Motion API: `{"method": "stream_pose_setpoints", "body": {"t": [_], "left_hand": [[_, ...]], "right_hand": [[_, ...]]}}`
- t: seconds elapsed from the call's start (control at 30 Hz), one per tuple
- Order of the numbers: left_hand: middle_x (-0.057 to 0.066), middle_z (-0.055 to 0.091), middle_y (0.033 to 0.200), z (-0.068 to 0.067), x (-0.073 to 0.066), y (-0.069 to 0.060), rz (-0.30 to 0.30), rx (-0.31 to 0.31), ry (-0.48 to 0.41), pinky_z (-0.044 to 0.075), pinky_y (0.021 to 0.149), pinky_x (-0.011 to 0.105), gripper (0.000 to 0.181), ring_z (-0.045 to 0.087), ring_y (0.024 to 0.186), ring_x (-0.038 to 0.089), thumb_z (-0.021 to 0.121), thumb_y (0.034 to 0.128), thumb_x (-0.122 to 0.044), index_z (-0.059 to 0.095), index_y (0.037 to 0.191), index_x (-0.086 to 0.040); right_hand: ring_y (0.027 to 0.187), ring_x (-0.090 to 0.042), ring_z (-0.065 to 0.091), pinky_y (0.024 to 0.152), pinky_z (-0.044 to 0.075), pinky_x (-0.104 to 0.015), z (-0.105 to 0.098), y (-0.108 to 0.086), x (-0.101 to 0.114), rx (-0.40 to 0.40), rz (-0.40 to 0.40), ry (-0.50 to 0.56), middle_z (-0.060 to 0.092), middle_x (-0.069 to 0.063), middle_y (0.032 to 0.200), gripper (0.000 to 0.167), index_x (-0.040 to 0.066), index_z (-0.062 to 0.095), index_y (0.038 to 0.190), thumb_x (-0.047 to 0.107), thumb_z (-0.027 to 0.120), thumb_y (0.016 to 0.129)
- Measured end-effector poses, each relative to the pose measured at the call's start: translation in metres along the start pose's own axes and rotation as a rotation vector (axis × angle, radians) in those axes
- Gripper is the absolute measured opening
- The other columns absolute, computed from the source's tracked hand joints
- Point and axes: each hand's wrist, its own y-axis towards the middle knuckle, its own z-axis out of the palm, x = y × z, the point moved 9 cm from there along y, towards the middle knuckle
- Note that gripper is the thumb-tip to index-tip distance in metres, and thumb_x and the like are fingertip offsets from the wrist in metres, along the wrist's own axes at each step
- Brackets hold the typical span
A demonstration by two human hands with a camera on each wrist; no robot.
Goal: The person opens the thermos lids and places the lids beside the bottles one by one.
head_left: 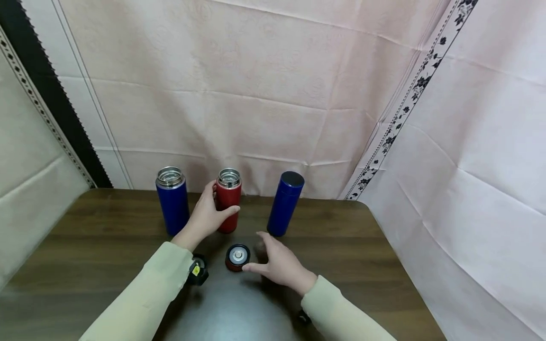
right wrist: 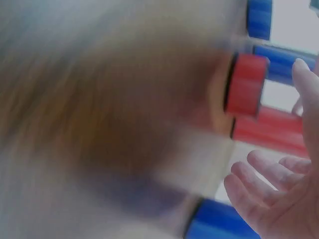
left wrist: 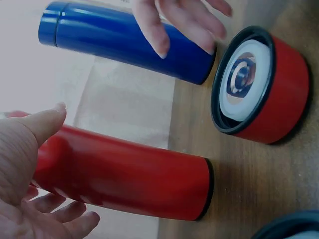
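Note:
A red bottle (head_left: 229, 199) without a lid stands upright, steel mouth up. My left hand (head_left: 206, 215) is around its left side, thumb across the front; in the left wrist view the fingers (left wrist: 70, 214) lie loosely spread beyond the red bottle (left wrist: 134, 174). Whether they press on it is unclear. A red lid (head_left: 237, 257) rests on the table with its inner side up. Beside it, on the right, my right hand (head_left: 281, 263) is spread, thumb close to the rim; contact cannot be told. The right wrist view has the open right hand (right wrist: 279, 194) near the red lid (right wrist: 245, 84).
An uncapped blue bottle (head_left: 174, 203) stands left of the red one, and a capped blue bottle (head_left: 286, 203) stands to the right. A blue lid (right wrist: 259, 19) lies beyond the red lid. Behind the wooden table (head_left: 341, 246) hangs a pale cloth (head_left: 256, 94).

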Motion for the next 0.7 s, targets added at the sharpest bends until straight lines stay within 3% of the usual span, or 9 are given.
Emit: {"method": "stream_pose_setpoints", "body": {"t": [0.17,0.37,0.5,0.7], "left_hand": [[0.017,0.025,0.153,-0.011,-0.011,-0.016,0.051,-0.030,0.031,0.035,0.104,0.056,0.103,0.035,0.135,0.035,0.075,0.0826,-0.042,0.006,0.154,-0.015],[0.018,0.029,0.151,-0.023,-0.018,-0.038,0.105,-0.044,0.076,0.036,0.104,0.054,0.105,0.036,0.135,0.035,0.076,0.0824,-0.042,0.003,0.155,-0.017],[0.017,0.032,0.149,-0.023,-0.024,-0.050,0.156,-0.048,0.056,0.038,0.104,0.050,0.103,0.036,0.134,0.033,0.076,0.0818,-0.041,0.007,0.154,-0.015],[0.014,0.039,0.143,-0.023,-0.038,-0.060,0.229,-0.107,0.040,0.042,0.101,0.046,0.097,0.042,0.131,0.029,0.079,0.0806,-0.035,0.016,0.152,-0.014]], "right_hand": [[0.118,-0.019,0.055,0.094,0.047,-0.043,-0.030,-0.011,-0.014,-0.030,0.018,0.010,0.055,-0.002,0.132,0.098,0.018,0.034,0.147,0.076,0.061,0.073],[0.118,-0.019,0.054,0.095,0.047,-0.042,-0.063,-0.022,-0.028,-0.088,0.028,-0.002,0.057,0.001,0.127,0.099,0.019,0.034,0.147,0.076,0.061,0.072],[0.114,-0.017,0.056,0.093,0.048,-0.040,-0.083,-0.026,-0.036,-0.155,0.019,-0.005,0.059,0.003,0.121,0.096,0.020,0.036,0.146,0.074,0.064,0.072],[0.111,-0.016,0.056,0.092,0.048,-0.041,-0.105,-0.024,-0.042,-0.218,0.021,0.011,0.059,0.003,0.120,0.088,0.021,0.041,0.142,0.068,0.068,0.074]]}}
